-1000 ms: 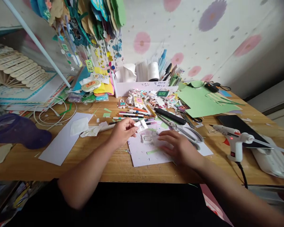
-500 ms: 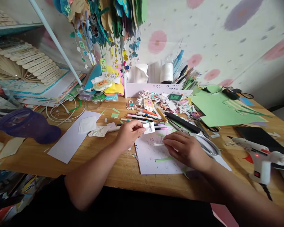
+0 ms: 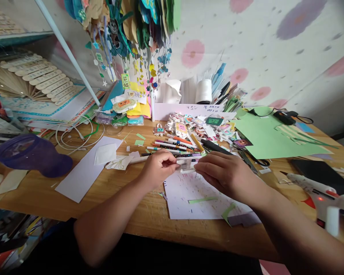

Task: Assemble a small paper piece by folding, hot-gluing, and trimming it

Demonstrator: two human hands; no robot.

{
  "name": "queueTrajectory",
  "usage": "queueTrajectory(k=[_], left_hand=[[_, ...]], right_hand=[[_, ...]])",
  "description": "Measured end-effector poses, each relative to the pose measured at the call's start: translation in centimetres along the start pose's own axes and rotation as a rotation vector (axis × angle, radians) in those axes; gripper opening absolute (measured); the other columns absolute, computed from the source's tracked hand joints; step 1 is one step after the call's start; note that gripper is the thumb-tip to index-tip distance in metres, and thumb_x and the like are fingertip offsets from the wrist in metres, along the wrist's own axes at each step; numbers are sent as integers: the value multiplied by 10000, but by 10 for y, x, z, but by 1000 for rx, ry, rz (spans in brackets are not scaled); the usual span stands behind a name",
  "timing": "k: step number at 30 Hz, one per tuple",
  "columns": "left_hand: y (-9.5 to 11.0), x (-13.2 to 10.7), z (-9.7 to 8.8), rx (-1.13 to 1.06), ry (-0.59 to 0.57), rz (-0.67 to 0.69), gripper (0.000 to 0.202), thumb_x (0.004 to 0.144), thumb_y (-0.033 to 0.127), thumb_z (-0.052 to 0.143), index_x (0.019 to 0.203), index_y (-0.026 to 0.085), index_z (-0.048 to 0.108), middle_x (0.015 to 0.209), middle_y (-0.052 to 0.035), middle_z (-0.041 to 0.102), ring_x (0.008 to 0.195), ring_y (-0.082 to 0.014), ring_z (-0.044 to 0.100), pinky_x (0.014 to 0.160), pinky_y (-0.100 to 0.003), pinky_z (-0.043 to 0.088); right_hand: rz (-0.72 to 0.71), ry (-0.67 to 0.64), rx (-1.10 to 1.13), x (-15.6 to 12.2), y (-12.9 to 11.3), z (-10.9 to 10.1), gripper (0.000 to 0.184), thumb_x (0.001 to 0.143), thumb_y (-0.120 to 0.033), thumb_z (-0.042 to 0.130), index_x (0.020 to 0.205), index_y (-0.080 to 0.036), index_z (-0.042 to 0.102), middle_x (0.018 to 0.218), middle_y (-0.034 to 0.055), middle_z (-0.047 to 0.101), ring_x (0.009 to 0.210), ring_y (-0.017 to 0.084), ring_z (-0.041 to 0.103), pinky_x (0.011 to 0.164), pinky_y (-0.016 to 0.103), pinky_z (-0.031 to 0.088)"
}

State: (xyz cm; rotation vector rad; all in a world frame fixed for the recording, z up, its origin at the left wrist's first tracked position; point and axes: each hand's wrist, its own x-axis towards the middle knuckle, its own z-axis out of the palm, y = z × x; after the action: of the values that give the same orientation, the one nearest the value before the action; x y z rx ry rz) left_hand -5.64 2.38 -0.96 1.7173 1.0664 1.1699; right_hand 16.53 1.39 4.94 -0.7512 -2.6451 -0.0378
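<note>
A small white folded paper piece (image 3: 184,164) is pinched between the thumb and fingers of my left hand (image 3: 158,168). Close beside it, my right hand (image 3: 227,173) has its fingers closed on a thin white strip (image 3: 186,171). The strip lies right at the near edge of the paper piece; whether they touch, I cannot tell. Both hands are above a white sheet (image 3: 186,206) marked with pen strokes, with a green paper strip (image 3: 203,200) on it. Several colored markers (image 3: 172,144) lie just behind my hands.
A glue gun (image 3: 315,191) with a lit red light stands at the right. Scissors (image 3: 253,162) lie partly behind my right hand. At the back is a pile of paper cutouts (image 3: 200,124). A purple cup (image 3: 31,152) lies left, near a long white paper strip (image 3: 81,172).
My right hand has moved left and up, bringing the white strip to the paper piece. My left hand has tilted the piece and shifted slightly right. The view has shifted slightly.
</note>
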Motion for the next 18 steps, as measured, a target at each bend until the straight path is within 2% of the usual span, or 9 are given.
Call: queueTrajectory(k=[3,8,13,18], left_hand=[[3,0,0,-121,-6,-20,83,710,192,685,650,172,631,879,-77,663,853,-183,618,737,-297,487],[6,-2,0,-305,-83,-186,122,695,241,710,655,153,636,858,-76,704,809,-176,646,719,-290,489],[7,-3,-1,-298,-137,-276,125,685,250,704,663,148,635,804,-48,695,750,-151,623,680,-264,460],[7,-4,0,-339,-181,-292,161,699,278,696,652,146,616,733,-37,672,687,-136,592,641,-255,431]], right_hand=[[-25,54,-4,-3,1,0,153,918,-189,495,958,-190,643,856,86,700,777,203,627,660,322,492],[41,92,143,-5,3,4,115,896,-168,542,969,-175,630,846,88,692,768,194,630,646,305,488],[150,95,280,-2,5,7,92,895,-172,547,922,-192,633,826,62,685,729,157,629,642,266,488],[262,97,339,0,5,10,104,890,-202,544,851,-204,639,790,47,692,682,146,628,607,250,483]])
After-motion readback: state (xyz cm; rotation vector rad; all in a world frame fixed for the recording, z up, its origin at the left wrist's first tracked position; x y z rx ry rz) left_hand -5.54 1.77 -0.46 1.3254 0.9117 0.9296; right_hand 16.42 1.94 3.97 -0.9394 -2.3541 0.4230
